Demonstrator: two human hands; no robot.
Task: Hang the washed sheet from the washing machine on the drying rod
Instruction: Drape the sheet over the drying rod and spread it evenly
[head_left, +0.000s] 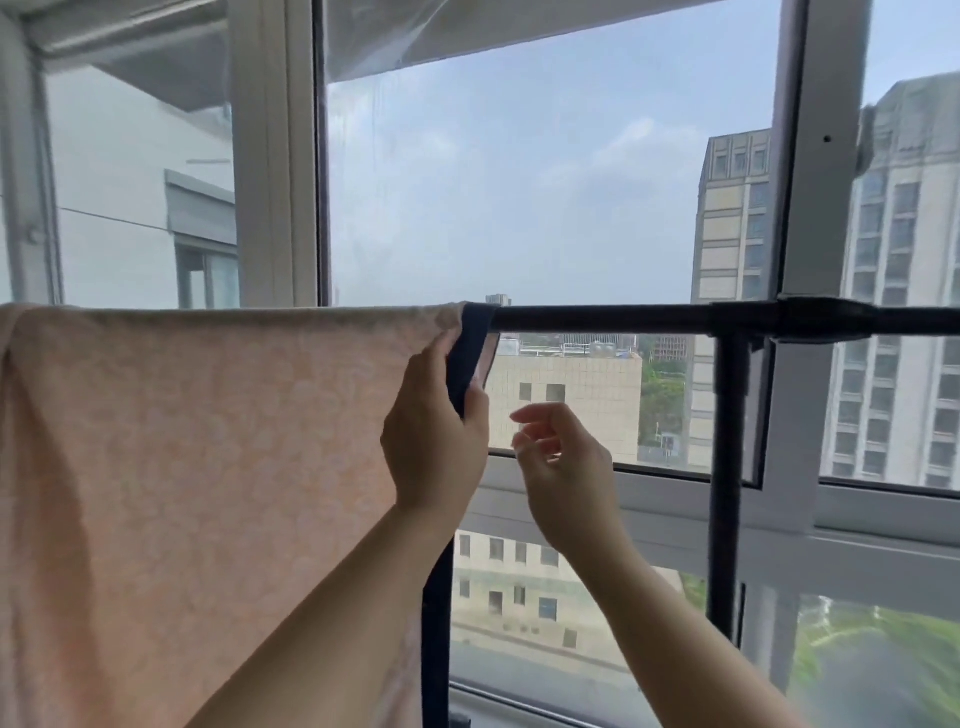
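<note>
A pale pink patterned sheet (197, 441) with a dark navy edge band hangs draped over the black drying rod (597, 318), covering the rod's left part. My left hand (434, 431) grips the sheet's navy right edge just below the rod. To its right, my right hand (558, 457) hovers apart from the sheet, fingers spread and holding nothing. The rod's right part is bare up to a black joint with an upright post (727, 467).
Large windows with white frames (275, 156) stand right behind the rod, showing sky and tall buildings outside. A grey-white window post (810, 182) rises at the right, behind the rod's joint. The window sill runs below the hands.
</note>
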